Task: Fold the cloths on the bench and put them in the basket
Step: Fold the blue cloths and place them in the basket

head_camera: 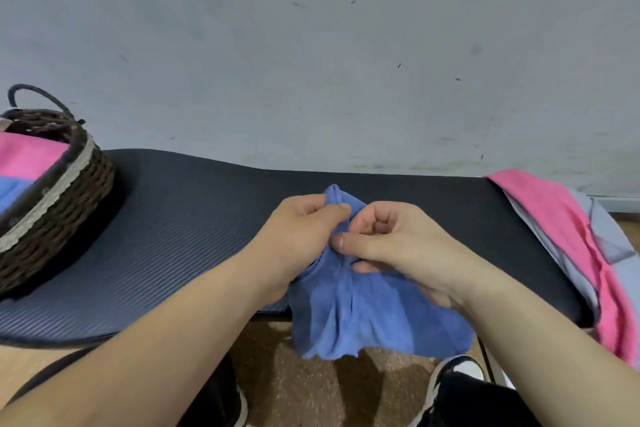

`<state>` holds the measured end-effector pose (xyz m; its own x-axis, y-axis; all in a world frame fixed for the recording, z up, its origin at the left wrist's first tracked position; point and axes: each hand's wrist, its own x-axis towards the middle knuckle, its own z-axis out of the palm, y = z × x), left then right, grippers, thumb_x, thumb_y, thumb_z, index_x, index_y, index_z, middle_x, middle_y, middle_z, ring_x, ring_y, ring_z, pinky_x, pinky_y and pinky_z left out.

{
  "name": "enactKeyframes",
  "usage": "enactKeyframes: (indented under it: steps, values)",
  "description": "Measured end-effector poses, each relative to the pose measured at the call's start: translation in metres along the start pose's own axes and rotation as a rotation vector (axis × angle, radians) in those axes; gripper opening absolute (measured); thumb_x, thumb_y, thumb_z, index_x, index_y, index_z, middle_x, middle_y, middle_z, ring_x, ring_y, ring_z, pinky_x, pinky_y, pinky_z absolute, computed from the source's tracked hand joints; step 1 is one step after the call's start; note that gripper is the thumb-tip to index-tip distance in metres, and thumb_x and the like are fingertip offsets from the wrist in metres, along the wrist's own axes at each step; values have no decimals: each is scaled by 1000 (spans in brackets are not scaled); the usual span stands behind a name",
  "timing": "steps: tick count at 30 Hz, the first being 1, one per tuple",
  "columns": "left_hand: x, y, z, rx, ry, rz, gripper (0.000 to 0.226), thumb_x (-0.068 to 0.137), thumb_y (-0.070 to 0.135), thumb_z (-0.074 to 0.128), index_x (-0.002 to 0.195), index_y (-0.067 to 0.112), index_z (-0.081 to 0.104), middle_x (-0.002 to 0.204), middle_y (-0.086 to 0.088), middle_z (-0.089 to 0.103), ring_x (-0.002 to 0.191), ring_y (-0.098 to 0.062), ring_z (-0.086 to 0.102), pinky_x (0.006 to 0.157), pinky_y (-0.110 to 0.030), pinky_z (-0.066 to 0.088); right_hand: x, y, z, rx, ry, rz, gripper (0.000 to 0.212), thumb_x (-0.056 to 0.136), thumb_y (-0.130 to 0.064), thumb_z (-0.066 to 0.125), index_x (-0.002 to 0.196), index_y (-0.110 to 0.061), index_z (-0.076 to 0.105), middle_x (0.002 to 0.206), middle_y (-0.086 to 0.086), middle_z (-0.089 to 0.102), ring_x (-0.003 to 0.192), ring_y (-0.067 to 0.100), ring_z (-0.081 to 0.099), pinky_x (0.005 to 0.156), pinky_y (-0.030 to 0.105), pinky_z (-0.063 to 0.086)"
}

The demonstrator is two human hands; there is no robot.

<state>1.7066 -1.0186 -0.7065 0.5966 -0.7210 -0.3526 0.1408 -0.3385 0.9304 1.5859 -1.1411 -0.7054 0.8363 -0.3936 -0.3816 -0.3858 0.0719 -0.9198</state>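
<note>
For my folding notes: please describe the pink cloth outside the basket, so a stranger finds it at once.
Follow the dark bench to its right end. There the pink cloth drapes over a grey cloth. The other pink one lies in the basket, far left.

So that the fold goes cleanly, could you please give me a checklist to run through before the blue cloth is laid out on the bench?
1. Both hands hold the cloth: ok. The left hand and the right hand pinch the top of the blue cloth.
2. Cloth spread flat: not ok. It is bunched and hangs past the front edge of the bench.
3. Bare bench surface to lay it on: ok, in the middle of the bench.
4. Room in the basket: cannot tell. Cloths already lie in it and part of it is out of view.
5. Other cloths done: not ok. The loose pink cloth and the grey cloth lie unfolded at the right end.
</note>
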Motion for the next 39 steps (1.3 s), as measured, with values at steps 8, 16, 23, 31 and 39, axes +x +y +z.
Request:
enactKeyframes:
  steps: [8, 16, 23, 31, 39]
  values:
    - [-9, 3, -4, -74, -1, 64, 32, 97, 21, 66, 84, -8, 63, 69, -6, 62, 61, -18, 53, 56, -26, 46, -16, 5, 10, -4, 183, -196, 11, 91, -14, 77, 98, -6, 74, 90, 16, 78, 90, 38, 75, 89, 55, 57]
    - [-3, 1, -4, -47, 124, 23, 18, 89, 13, 65, 76, 7, 77, 85, -23, 75, 65, -23, 64, 71, -37, 56, -14, 8, 8, -408, 79, -356, 25, 101, -27, 55, 104, -11, 74, 95, 25, 71, 94, 46, 65, 82, 59, 52]
    - [2, 4, -1, -145, 66, -13, 27, 98, 6, 50, 96, -5, 75, 91, -19, 79, 83, -30, 76, 78, -36, 60, -10, 6, -7, -190, 58, -244, 25, 103, -12, 52, 111, -4, 74, 114, 32, 66, 117, 54, 54, 97, 70, 45]
    - [0, 5, -5, -111, 72, 0, 27, 96, 5, 46, 94, -5, 72, 88, -20, 78, 82, -32, 76, 78, -39, 63, -18, -1, -5, -252, 272, -236, 20, 94, -11, 61, 86, -18, 78, 80, 18, 74, 69, 26, 62, 73, 54, 57]
    - [-5, 1, -38, 164, 392, 112, 26, 86, 10, 44, 90, -14, 53, 88, -35, 63, 69, -25, 60, 67, -54, 63, -26, 1, -28, 210, 611, -77, 18, 89, -16, 45, 97, -10, 60, 84, 8, 62, 75, 23, 54, 58, 45, 53]
